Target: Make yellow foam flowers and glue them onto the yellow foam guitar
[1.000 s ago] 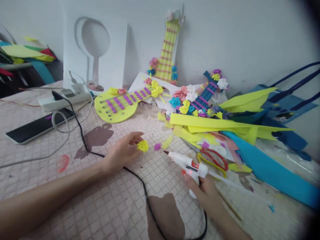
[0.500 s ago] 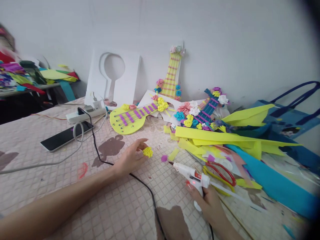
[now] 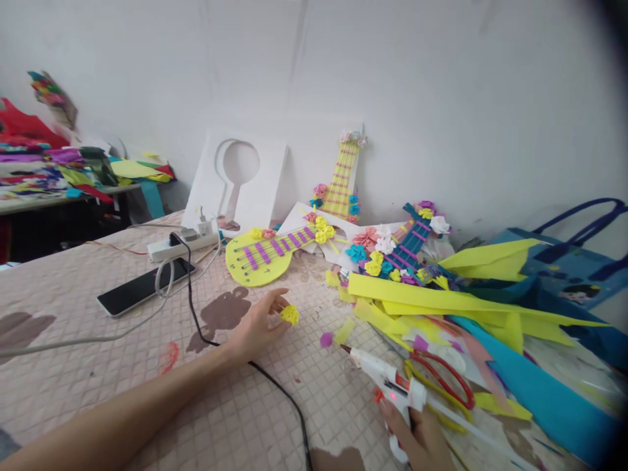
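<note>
My left hand [image 3: 259, 328] is closed on a small yellow paper flower [image 3: 290, 314], pinched at the fingertips over the tablecloth. On the right, my right hand [image 3: 419, 435] grips a white glue gun [image 3: 387, 379] by its handle; the nozzle points left, and a small red light shows on its body. Near the nozzle lie a purple paper piece [image 3: 326, 339] and a pale yellow one. Behind my left hand rests a yellow guitar-shaped craft [image 3: 260, 258] with purple strips and paper flowers.
Red-handled scissors [image 3: 444, 376] and yellow and blue paper strips [image 3: 530, 366] cover the right side. A phone [image 3: 144, 288], a power strip [image 3: 184, 247] and cables lie left. More decorated crafts and a white cut-out board [image 3: 269, 176] stand by the wall.
The view has tilted up and turned slightly left, so the scene sits lower. My right hand with the glue gun appears a little lower and further right. My left hand still holds the flower.
</note>
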A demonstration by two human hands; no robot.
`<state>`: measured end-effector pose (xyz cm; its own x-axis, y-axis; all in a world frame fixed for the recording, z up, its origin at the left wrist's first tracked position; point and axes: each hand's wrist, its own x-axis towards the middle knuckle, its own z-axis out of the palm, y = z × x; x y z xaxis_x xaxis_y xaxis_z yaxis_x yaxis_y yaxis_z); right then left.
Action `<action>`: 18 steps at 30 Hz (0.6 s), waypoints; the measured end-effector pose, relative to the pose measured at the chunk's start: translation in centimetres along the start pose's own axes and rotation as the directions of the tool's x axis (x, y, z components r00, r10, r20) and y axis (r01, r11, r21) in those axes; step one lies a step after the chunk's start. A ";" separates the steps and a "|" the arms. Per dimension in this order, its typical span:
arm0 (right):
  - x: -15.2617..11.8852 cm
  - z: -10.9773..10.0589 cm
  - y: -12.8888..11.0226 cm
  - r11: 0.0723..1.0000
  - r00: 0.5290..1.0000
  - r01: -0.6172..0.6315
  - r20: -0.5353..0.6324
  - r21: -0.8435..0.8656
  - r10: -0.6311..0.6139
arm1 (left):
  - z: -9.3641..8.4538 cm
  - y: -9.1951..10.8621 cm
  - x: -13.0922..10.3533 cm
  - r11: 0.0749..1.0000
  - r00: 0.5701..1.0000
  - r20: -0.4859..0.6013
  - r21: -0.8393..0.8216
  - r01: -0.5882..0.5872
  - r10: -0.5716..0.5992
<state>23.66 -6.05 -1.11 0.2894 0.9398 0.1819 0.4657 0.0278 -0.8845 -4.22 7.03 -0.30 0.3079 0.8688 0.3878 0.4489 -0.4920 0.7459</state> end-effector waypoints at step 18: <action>-0.7 -0.3 0.9 0.991 0.988 -0.126 0.097 0.052 0.121 | -0.4 -1.1 1.0 0.997 0.997 -0.007 0.003 0.072 -0.072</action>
<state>24.13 -6.74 -1.88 0.2610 0.9648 0.0315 0.3812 -0.0731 -0.9216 -4.69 8.45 -0.51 0.2692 0.9022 0.3371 0.4719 -0.4287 0.7704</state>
